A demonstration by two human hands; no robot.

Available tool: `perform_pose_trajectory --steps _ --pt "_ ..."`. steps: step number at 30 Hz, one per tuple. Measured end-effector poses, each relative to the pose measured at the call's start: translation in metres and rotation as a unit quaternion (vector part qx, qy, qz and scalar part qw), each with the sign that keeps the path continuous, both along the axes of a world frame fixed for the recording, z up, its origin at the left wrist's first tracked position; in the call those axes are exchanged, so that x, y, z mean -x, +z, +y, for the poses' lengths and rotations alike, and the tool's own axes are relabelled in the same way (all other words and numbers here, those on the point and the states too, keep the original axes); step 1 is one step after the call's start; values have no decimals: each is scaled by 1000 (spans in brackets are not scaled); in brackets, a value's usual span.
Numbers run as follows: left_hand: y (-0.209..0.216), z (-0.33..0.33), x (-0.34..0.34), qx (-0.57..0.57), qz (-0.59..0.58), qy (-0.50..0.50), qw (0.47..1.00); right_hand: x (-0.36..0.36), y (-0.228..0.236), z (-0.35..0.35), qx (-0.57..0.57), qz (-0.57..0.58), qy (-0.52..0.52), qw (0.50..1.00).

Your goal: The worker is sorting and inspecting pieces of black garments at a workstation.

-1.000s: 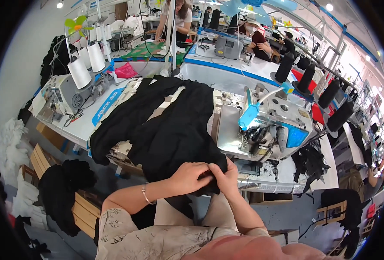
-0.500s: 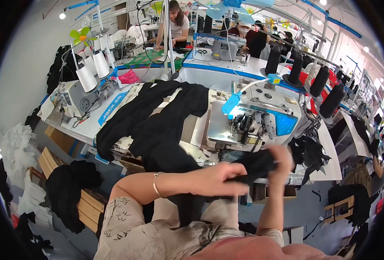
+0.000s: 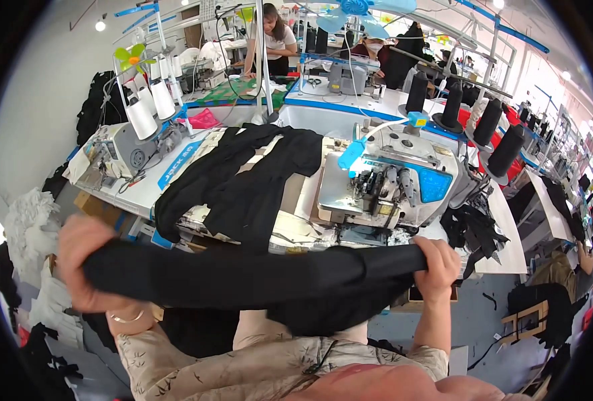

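Note:
A black fabric piece (image 3: pixel 256 277) is stretched wide in front of my body. My left hand (image 3: pixel 86 257) grips its left end, raised at the far left. My right hand (image 3: pixel 438 267) clutches the right end near the table's front edge. More black fabric (image 3: pixel 243 184) lies draped over the sewing table (image 3: pixel 303 194). A grey and blue sewing machine (image 3: pixel 387 184) stands just beyond my right hand.
A second white sewing machine (image 3: pixel 119 154) with thread cones (image 3: pixel 143 117) stands at the left. Black thread cones (image 3: pixel 487 123) line the right. Black scraps (image 3: pixel 473 230) hang off the table's right end. Other people (image 3: pixel 273 40) work at far tables. White cloth (image 3: pixel 26 220) is piled at the left.
My hands were together on the fabric at the table edge; they have moved far apart, left hand out to the left, stretching the black piece between them.

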State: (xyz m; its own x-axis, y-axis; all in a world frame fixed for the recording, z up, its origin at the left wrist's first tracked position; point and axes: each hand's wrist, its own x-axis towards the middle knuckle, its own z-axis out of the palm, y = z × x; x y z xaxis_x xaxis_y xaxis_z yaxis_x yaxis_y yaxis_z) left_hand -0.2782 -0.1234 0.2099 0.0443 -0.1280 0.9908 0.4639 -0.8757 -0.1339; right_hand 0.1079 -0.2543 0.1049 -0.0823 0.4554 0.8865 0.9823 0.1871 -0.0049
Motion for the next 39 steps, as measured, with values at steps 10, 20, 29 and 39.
perform_pose_trajectory --steps 10,20,29,39 --pt "-29 230 45 100 1 279 955 4 -50 106 -5 74 11 997" --pt "-219 152 -226 214 406 -291 839 17 -112 159 166 273 -85 944" --pt "-220 146 -265 243 366 -182 880 23 -173 107 77 662 95 739" --pt "-166 36 -224 517 260 -745 333 -7 -347 -174 440 420 -350 712"
